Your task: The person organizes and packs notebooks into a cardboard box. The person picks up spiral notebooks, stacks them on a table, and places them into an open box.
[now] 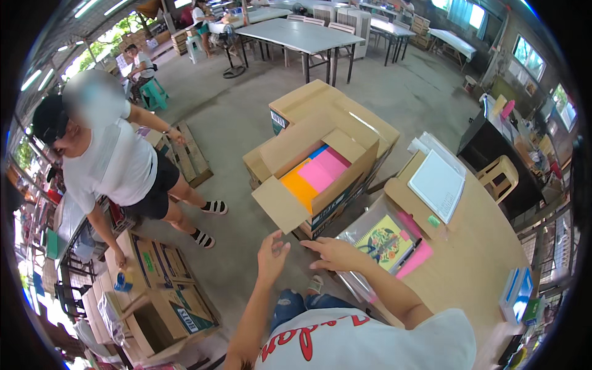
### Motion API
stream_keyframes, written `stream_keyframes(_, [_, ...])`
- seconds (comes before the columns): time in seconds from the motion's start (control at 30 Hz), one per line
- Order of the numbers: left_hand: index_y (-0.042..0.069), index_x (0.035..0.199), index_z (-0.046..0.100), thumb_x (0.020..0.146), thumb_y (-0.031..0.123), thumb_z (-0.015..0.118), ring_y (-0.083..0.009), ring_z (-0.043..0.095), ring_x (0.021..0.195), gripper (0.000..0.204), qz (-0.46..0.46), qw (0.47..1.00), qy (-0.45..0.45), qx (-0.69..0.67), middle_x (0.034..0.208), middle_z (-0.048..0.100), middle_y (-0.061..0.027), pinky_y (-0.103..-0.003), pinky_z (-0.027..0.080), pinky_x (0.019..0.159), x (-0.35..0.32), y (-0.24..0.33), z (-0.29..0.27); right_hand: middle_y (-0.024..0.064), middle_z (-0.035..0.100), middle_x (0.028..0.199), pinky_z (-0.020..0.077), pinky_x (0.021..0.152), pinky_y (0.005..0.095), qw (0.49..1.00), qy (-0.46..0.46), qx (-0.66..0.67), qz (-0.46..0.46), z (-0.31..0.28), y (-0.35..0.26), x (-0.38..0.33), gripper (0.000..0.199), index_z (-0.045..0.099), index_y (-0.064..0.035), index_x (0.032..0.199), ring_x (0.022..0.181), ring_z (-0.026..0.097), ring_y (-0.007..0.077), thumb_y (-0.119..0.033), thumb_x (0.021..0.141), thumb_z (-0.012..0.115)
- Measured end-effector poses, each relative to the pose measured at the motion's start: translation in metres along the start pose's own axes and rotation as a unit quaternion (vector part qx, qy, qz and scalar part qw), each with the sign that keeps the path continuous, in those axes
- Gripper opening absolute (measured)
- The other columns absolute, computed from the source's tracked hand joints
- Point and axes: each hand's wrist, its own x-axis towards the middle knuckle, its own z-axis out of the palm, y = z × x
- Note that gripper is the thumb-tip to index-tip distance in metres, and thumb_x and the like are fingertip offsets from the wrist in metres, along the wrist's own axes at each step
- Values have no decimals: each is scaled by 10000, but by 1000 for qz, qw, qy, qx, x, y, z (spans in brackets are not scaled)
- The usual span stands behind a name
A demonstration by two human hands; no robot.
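Observation:
My left hand (272, 254) is raised in front of an open cardboard box (280, 206), just below its near flap. Its fingers are loosely bent and apart, with nothing visible in them. My right hand (333, 253) reaches in from the right with the index finger stretched toward the left hand; it looks empty too. A gap separates the two hands. Inside the box lie flat orange packs (298, 189), pink packs (327, 170) and a strip of blue. Beside my right hand, a notebook with a flowered cover (387, 242) rests on the table with a pen (408, 254).
The wooden table (478, 259) on my right carries a white sheet (436, 179) on a carton and pink paper (414, 260). More cartons (302, 102) stand behind the box. At left, a person (117, 160) touches stacked cartons (161, 265).

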Motion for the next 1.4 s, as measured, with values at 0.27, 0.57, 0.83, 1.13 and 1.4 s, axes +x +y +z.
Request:
stream_keyframes(0.27, [-18,1133,554,779,272,728,-283,636,892,489,17,971,-167,170,1093,605,-192,-371,522,758,310,-102,80,142,602,1031,505,759,407,996,49,75,-10,-32,4,128,668,394,-152,1403,906,615,309,-358,829,666])
stream_keyframes(0.57, [-10,1215,459,738,439,752,-323,528,1134,718,11,893,-161,419,1146,579,-184,-483,452,902,475,-144,237,106,654,970,514,677,324,802,299,344,385,-34,17,126,554,519,-126,1324,712,609,204,-287,831,712])
stream_keyframes(0.83, [53,1124,577,719,371,758,-354,599,1039,546,-106,803,-318,493,1161,567,-184,-497,475,907,536,-141,270,91,662,951,508,708,314,708,330,352,516,-25,22,142,559,537,-96,1303,763,619,197,-237,801,738])
stream_keyframes(1.13, [5,1080,540,844,28,609,-227,629,982,247,61,899,-426,74,1016,640,-142,-369,489,774,454,26,109,157,409,1374,470,906,383,636,476,397,459,-45,28,134,819,334,-111,1443,1173,494,261,-335,780,759])
stream_keyframes(1.4, [13,1312,437,819,48,703,-153,483,1151,562,-110,614,-779,-58,1226,522,-65,-308,403,975,249,97,150,68,671,1025,509,837,319,374,735,530,198,38,39,-7,412,610,-16,1147,933,636,150,0,751,723])
